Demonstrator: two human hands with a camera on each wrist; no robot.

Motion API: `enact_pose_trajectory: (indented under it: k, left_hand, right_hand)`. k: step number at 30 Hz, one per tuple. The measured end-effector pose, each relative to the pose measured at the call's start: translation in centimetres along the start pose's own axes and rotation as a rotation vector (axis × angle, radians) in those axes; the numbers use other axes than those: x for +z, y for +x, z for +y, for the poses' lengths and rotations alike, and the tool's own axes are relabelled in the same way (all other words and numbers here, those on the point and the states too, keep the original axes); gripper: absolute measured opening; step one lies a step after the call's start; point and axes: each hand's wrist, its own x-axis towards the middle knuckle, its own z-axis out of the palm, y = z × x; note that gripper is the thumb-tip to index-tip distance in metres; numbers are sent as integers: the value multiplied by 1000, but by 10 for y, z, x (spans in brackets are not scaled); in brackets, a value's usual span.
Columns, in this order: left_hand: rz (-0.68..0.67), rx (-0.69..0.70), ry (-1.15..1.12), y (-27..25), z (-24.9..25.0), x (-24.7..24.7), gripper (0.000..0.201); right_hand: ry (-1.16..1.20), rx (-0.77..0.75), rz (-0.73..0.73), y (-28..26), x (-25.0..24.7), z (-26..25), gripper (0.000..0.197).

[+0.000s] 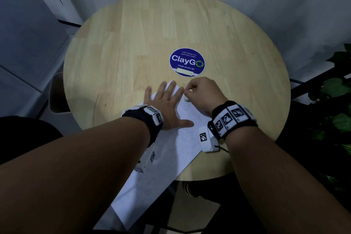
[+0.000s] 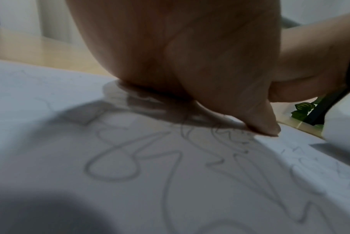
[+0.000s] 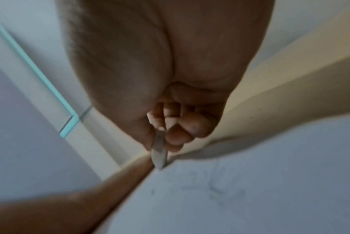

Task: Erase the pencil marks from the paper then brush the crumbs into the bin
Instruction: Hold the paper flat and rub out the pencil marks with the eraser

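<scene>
Paper (image 1: 171,150): lower centre of frame, on round worktop (image 1: 133,43), pencil marks (image 2: 170,158) remaining. Left hand (image 1: 165,104), fingers spread flat, pins the sheet. Right hand (image 1: 201,93), fingers pinching a white eraser (image 1: 186,98), at the sheet's top edge. Advice: short, light strokes away from the pinning hand prevent creasing.
</scene>
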Motion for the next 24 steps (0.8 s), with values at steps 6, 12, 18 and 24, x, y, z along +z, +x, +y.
enact_pose_trajectory:
  k: [6, 12, 18, 24]
  left_hand:
    - [2, -5, 11, 0, 0, 1, 126]
    - [-1, -6, 9, 0, 0, 1, 127]
    - [-5, -8, 13, 1, 0, 1, 129]
    - [5, -4, 11, 3, -1, 4, 128]
  right_hand:
    - [-68, 53, -269, -1, -9, -4, 16]
    - [-22, 19, -65, -3, -1, -6, 15]
    - [9, 39, -117, -4, 3, -4, 16]
    - [31, 111, -250, -4, -4, -3, 13]
